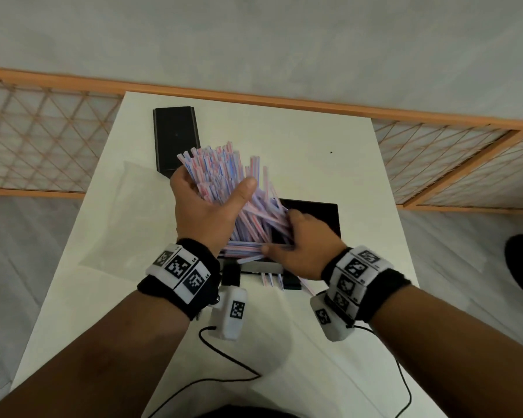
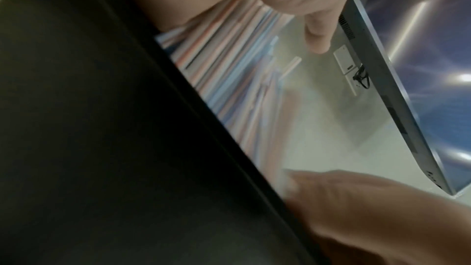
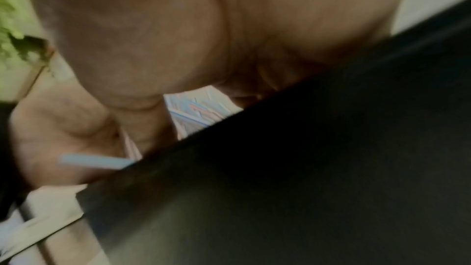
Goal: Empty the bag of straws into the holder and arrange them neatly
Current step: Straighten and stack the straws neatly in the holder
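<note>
A thick bundle of pink-and-blue striped straws (image 1: 221, 167) stands tilted out of the black holder (image 1: 320, 215) at the table's middle. My left hand (image 1: 206, 212) grips the bundle's upper half, thumb on the right side and fingers round the left. My right hand (image 1: 302, 245) curls over the straws' lower ends inside the holder. A few straws (image 1: 271, 279) poke out at the holder's front. The left wrist view shows blurred straws (image 2: 224, 67) beside the holder's dark wall (image 2: 102, 128). In the right wrist view, my palm (image 3: 153, 27) covers straws (image 3: 198, 112) above the black holder (image 3: 305, 168).
The holder's black lid (image 1: 175, 137) lies at the back left of the white table (image 1: 329, 164). A clear plastic bag (image 1: 124, 218) lies flat to the left. Black cables (image 1: 224, 357) run across the table's near part. A wooden lattice fence (image 1: 43, 140) stands behind.
</note>
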Available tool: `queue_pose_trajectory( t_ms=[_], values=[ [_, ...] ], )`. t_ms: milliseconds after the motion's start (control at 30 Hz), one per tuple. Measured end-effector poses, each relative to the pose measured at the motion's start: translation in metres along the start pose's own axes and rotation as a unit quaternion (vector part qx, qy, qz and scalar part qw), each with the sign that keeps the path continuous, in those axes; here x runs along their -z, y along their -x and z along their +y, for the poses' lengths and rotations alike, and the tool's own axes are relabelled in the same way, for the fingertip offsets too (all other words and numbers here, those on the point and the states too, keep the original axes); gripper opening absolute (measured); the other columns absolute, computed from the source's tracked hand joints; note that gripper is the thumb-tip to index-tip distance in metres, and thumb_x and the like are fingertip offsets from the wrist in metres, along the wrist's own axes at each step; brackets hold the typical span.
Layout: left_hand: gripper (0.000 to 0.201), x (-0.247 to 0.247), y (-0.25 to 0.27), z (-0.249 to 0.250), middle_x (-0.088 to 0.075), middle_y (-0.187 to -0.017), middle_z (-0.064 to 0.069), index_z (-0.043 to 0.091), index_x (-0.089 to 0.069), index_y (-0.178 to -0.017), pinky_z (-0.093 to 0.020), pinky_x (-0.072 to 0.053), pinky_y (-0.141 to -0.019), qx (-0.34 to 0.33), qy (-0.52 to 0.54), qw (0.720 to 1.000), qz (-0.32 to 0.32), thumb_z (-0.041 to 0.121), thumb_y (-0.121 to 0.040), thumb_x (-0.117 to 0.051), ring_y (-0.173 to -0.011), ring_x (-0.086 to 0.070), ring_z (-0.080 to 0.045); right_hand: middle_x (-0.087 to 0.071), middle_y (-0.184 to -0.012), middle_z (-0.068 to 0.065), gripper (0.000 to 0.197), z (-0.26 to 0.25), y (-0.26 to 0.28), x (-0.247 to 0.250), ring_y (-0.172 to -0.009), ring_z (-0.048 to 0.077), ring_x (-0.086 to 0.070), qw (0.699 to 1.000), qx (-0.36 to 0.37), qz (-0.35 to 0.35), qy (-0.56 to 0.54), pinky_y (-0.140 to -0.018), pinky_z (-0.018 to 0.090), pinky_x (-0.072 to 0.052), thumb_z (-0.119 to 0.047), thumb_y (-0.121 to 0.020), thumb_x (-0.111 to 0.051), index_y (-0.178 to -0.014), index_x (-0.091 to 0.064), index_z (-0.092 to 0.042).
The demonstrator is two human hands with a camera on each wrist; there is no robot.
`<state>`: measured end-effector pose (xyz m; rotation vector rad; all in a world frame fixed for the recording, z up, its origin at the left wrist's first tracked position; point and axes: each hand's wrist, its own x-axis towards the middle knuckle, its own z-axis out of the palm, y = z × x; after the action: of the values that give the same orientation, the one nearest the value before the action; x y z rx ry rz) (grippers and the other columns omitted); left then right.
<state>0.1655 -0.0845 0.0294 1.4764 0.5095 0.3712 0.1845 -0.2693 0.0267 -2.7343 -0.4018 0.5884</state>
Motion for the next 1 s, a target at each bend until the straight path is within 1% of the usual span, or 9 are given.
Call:
queue_pose_trajectory(
  t_ms=[100, 200, 400, 500, 633, 733, 833, 933, 1000],
  values=[
    [0.096, -0.002, 0.003, 0.0, -0.067, -0.115, 0.013, 0.019, -0.044, -0.134, -0.039, -0.057, -0.097, 0.007, 0.001, 1.0, 0.01, 0.056, -0.056, -0.088, -0.099, -0.07, 0.0, -0.05, -0.114, 0.007, 0.073, -0.004, -0.004, -0.008, -0.107, 0.029, -0.051, 1.0, -0.002, 0.022, 0.005, -0.093, 0.04, -0.047, -0.073, -0.079, -0.053, -0.128, -0.046, -0.019],
    [0.093, 0.002, -0.001, 0.0, -0.069, -0.116, 0.007, 0.019, -0.046, -0.132, -0.038, -0.058, -0.094, 0.025, 0.02, 0.999, -0.007, 0.051, -0.057, -0.089, -0.099, -0.071, -0.003, -0.048, -0.116, 0.009, 0.078, -0.003, -0.007, -0.007, -0.109, 0.03, -0.05, 0.999, -0.016, 0.043, 0.012, -0.095, 0.041, -0.045, -0.075, -0.078, -0.055, -0.124, -0.046, -0.012],
    [0.097, 0.009, -0.032, 0.01, -0.072, -0.119, -0.009, 0.007, -0.056, -0.131, -0.046, -0.057, -0.096, 0.021, 0.018, 0.987, -0.156, 0.035, -0.047, -0.097, -0.109, -0.072, -0.022, -0.052, -0.094, 0.0, 0.085, -0.018, -0.012, 0.0, -0.089, 0.022, -0.058, 0.993, -0.094, 0.057, -0.039, -0.067, 0.029, -0.043, -0.073, -0.065, -0.073, -0.112, -0.041, -0.009],
    [0.094, 0.01, -0.04, 0.013, -0.073, -0.119, -0.011, 0.004, -0.056, -0.133, -0.044, -0.057, -0.095, 0.016, 0.015, 0.975, -0.22, 0.028, -0.05, -0.094, -0.11, -0.071, -0.024, -0.052, -0.094, -0.002, 0.092, -0.017, -0.014, 0.001, -0.081, 0.017, -0.052, 0.987, -0.13, 0.078, -0.056, -0.064, 0.028, -0.043, -0.079, -0.054, -0.075, -0.11, -0.044, -0.012],
    [0.091, 0.011, -0.045, 0.013, -0.074, -0.118, -0.007, 0.009, -0.058, -0.132, -0.037, -0.056, -0.094, 0.029, 0.023, 0.97, -0.239, 0.027, -0.049, -0.091, -0.111, -0.071, -0.022, -0.052, -0.085, -0.006, 0.078, -0.016, -0.02, -0.003, -0.08, 0.015, -0.055, 0.995, -0.083, 0.041, -0.036, -0.063, 0.027, -0.043, -0.086, -0.052, -0.069, -0.093, -0.047, -0.023],
    [0.086, 0.008, -0.044, 0.014, -0.075, -0.115, -0.007, 0.009, -0.063, -0.128, -0.045, -0.055, -0.1, 0.034, -0.004, 0.963, -0.268, 0.029, -0.049, -0.092, -0.109, -0.071, -0.022, -0.049, -0.089, -0.007, 0.069, -0.02, -0.022, -0.004, -0.076, 0.01, -0.047, 0.995, -0.04, 0.059, -0.07, -0.062, 0.026, -0.037, -0.076, -0.057, -0.076, -0.093, -0.039, -0.03],
    [0.074, 0.008, -0.035, 0.014, -0.077, -0.11, -0.008, 0.005, -0.068, -0.119, -0.05, -0.056, -0.096, 0.003, -0.034, 0.961, -0.275, 0.03, -0.053, -0.092, -0.104, -0.073, -0.024, -0.052, -0.086, -0.012, 0.058, -0.025, -0.022, -0.004, -0.073, 0.004, -0.05, 0.988, 0.001, 0.071, -0.135, -0.061, 0.02, -0.04, -0.054, -0.064, -0.085, -0.097, -0.044, -0.029],
    [0.065, 0.007, -0.022, 0.019, -0.076, -0.104, -0.01, 0.001, -0.067, -0.111, -0.043, -0.061, -0.086, -0.044, -0.028, 0.965, -0.258, 0.028, -0.056, -0.089, -0.098, -0.075, -0.023, -0.064, -0.1, -0.012, 0.053, -0.027, -0.018, -0.002, -0.083, 0.002, -0.059, 0.969, 0.05, 0.103, -0.22, -0.077, 0.022, -0.053, -0.032, -0.07, -0.085, -0.114, -0.056, -0.033],
    [0.056, 0.004, -0.018, 0.025, -0.075, -0.1, -0.009, 0.002, -0.066, -0.105, -0.039, -0.06, -0.081, -0.068, 0.0, 0.964, -0.256, 0.022, -0.058, -0.087, -0.095, -0.075, -0.025, -0.065, -0.098, -0.009, 0.043, -0.029, -0.015, -0.002, -0.083, 0.003, -0.061, 0.946, 0.082, 0.166, -0.264, -0.079, 0.024, -0.055, -0.022, -0.072, -0.082, -0.107, -0.06, -0.034]
  ],
)
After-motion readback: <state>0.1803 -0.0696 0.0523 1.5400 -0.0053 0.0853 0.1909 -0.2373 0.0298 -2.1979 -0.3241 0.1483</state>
